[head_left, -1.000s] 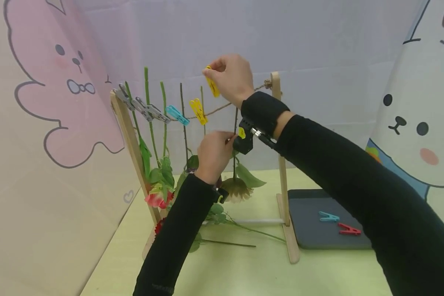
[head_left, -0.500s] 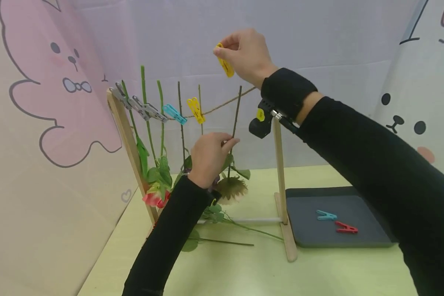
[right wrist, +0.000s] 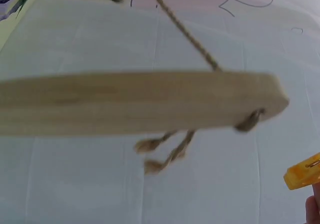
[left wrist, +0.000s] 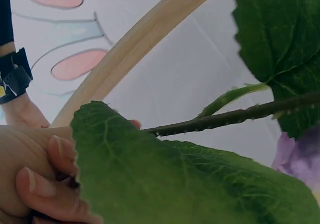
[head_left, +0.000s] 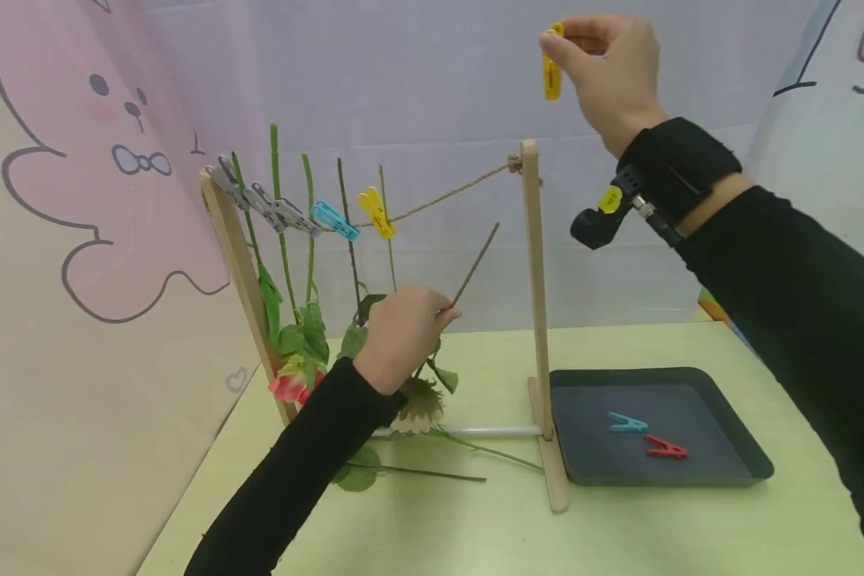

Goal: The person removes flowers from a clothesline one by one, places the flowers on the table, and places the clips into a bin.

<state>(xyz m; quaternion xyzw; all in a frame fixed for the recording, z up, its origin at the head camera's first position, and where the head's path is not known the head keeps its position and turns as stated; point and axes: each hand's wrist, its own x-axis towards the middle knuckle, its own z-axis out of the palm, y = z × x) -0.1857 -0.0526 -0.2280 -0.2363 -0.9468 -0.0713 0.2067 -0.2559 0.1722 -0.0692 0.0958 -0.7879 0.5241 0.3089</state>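
Note:
My left hand (head_left: 403, 336) pinches the dark stem (head_left: 478, 260) of an upside-down flower, below and apart from the rope. Its pale, brownish flower head (head_left: 421, 408) hangs beneath the hand. In the left wrist view, a large green leaf (left wrist: 150, 174) covers part of the fingers. High above the right post, my right hand (head_left: 615, 76) holds a yellow clothespin (head_left: 552, 72) between thumb and fingers. On the twine rope (head_left: 454, 192), grey clothespins (head_left: 295, 218), a blue clothespin (head_left: 334, 221) and another yellow clothespin (head_left: 376, 213) are clipped beside upright stems, whose flowers hang head down.
The rope runs between two wooden posts, the right post (head_left: 536, 288) standing on a flat foot. Beside it, a dark tray (head_left: 734, 432) holds a blue clothespin (head_left: 628, 422) and a red clothespin (head_left: 666, 447). Cut stems (head_left: 432, 474) lie on the table under the rack.
My right hand has risen and moved right, away from the rope, with the yellow clothespin. My left hand has lowered the flower, and its stem now tilts right, below the rope.

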